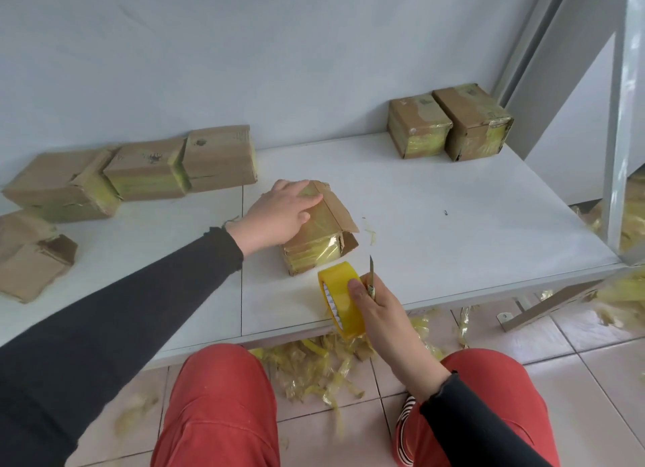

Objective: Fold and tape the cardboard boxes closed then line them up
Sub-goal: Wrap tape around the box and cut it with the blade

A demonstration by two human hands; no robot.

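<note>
Looks like a small packing room or back-of-shop setup to me. Low white bench [436, 201] against a bare pale wall [244, 47], taped cardboard boxes [450, 121] lined up on it, and a tiled floor [593, 379] littered with yellowish tape scraps [314, 365] (loads under the bench). Grey metal frame [617, 117] on one side.
</note>
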